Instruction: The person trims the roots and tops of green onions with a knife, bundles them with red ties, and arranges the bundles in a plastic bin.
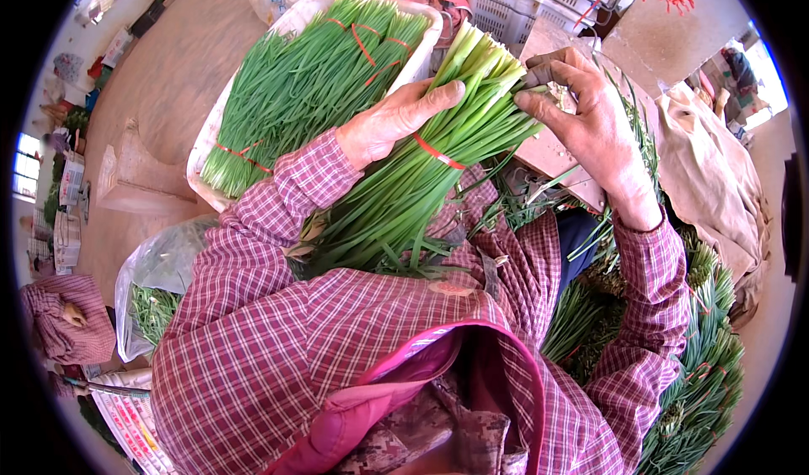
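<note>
A large bunch of garlic chives (pixel 442 127) lies aslant across my lap, pale stem ends up and green leaves down towards my body. A red band (pixel 437 151) goes round its middle. My left hand (pixel 404 118) grips the bunch from its left side, thumb across the stems. At the right side of the stems, my right hand (pixel 569 95) pinches some thin stems or leaf bits between thumb and fingers. Whether these are still part of the bunch cannot be made out. Loose leaves and trimmings (pixel 518 200) lie below my right hand.
A white tub (pixel 212 133) at left holds banded chive bunches (pixel 303 89). White plastic crates (pixel 502 7) stand beyond. Under my right wrist is a board (pixel 562 165). More banded bunches (pixel 695 374) and a beige cloth (pixel 708 165) lie at right; a clear bag of greens (pixel 152 285) sits at left.
</note>
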Motion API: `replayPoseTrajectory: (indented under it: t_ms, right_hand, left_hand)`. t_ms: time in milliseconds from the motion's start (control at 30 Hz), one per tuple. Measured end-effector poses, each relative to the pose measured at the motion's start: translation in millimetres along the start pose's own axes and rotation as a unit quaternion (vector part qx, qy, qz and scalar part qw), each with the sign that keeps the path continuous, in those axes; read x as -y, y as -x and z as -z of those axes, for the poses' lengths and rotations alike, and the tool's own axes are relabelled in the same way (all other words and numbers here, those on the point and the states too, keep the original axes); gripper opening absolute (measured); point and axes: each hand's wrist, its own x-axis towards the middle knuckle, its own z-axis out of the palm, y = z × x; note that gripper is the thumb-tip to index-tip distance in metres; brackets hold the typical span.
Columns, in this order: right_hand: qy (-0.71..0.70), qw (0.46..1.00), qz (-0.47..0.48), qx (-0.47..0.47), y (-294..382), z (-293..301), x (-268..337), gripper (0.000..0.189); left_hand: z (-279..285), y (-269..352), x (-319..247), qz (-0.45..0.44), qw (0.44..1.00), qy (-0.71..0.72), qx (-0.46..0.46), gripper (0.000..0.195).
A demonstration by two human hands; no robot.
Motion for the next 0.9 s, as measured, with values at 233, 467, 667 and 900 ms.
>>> replayPoseTrajectory:
  t_ms: [233, 467, 667, 900]
  right_hand:
    - [-0.148, 0.983, -0.103, -0.030, 3, -11, -1, 0.022]
    - [-0.235, 0.937, -0.051, -0.254, -1, 63, -74, 0.021]
    - [0.287, 0.926, -0.227, -0.090, 25, 140, -70, 0.030]
    - [0.054, 0.995, 0.049, -0.065, -10, 23, 6, 0.019]
  left_hand:
    - [-1, 0, -1, -0.019, 1.000, -0.003, -0.015, 0.066]
    - [6, 9, 3, -0.016, 0.998, -0.029, -0.050, 0.064]
    - [8, 2, 11, -0.031, 0.999, 0.035, -0.017, 0.066]
    - [1, 1, 14, -0.013, 0.999, -0.006, -0.031, 0.071]
